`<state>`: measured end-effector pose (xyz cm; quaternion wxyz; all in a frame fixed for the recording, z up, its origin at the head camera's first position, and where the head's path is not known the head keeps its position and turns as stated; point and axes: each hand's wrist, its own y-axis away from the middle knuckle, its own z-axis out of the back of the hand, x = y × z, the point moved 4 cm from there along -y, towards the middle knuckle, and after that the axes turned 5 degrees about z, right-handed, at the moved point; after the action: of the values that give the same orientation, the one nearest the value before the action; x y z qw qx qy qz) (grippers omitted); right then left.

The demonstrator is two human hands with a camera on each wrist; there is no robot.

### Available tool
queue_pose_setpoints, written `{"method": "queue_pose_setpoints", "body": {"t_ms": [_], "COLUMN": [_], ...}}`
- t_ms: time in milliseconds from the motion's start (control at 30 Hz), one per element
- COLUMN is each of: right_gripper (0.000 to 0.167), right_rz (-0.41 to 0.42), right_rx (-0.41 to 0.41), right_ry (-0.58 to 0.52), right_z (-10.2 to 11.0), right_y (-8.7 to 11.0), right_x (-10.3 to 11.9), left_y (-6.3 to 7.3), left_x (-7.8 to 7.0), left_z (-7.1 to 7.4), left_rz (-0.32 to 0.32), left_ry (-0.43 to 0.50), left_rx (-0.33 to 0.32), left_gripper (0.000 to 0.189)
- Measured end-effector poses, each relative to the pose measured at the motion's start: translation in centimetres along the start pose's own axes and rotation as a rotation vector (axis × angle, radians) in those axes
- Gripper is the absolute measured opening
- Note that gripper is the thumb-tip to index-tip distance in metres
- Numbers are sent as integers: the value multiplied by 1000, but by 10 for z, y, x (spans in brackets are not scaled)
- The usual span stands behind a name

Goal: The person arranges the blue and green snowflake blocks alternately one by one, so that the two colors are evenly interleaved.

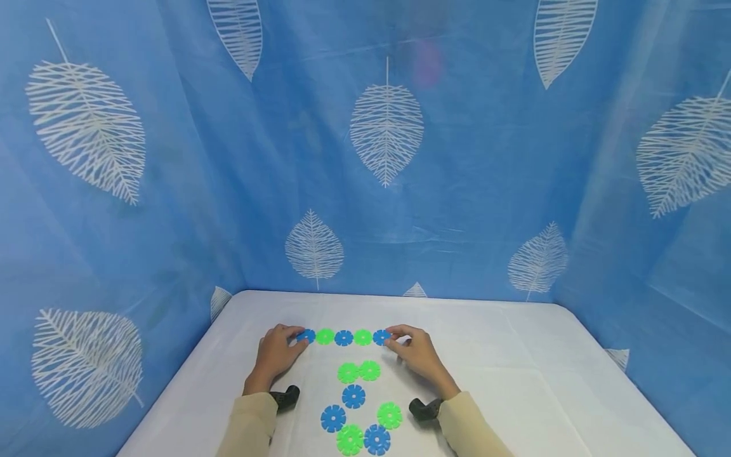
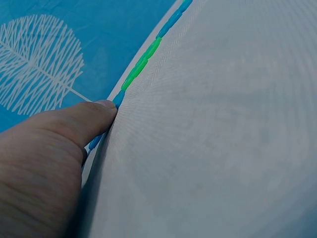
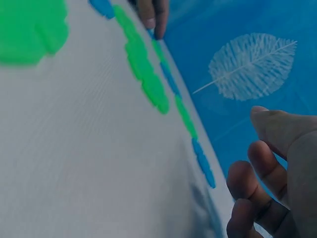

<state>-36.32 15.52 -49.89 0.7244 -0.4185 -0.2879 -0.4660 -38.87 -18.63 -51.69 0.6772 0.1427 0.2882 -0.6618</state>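
A straight row of notched plastic discs, blue and green by turns, lies across the table in the head view. At its left end my left hand [image 1: 276,352] pinches a blue disc [image 1: 307,336] between thumb and fingers; in the left wrist view the thumb [image 2: 96,116] covers part of it. Beside the right-end blue disc [image 1: 381,337] is my right hand [image 1: 419,354]. The right wrist view shows its fingers loosely bent and a gap between them and that blue disc [image 3: 203,162]. Between the ends lie a green disc [image 1: 325,336], a blue disc [image 1: 344,337] and another green disc [image 1: 362,337].
Nearer me, two green discs [image 1: 359,370] touch side by side. Below them lie a blue disc [image 1: 353,396] and several more blue and green discs [image 1: 349,439]. A white cloth [image 1: 531,381] covers the table. Blue leaf-printed curtains [image 1: 457,190] stand around it.
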Motion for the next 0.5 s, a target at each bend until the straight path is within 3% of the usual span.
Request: {"method": "queue_pose_setpoints", "body": {"t_ms": [333,500], "right_gripper": [29,33], "right_rz": [27,31], "right_rx": [-46,-14], "right_ry": [-17,-23], "right_z": [6,2], "right_y": [6,10], "right_x": [28,33], "left_y": [4,3], "left_x": [0,-1], "left_z": [3,1], "left_rz": [7,7], "left_ry": [5,-1], "left_rx": [-13,-17], "left_gripper": [39,39]}}
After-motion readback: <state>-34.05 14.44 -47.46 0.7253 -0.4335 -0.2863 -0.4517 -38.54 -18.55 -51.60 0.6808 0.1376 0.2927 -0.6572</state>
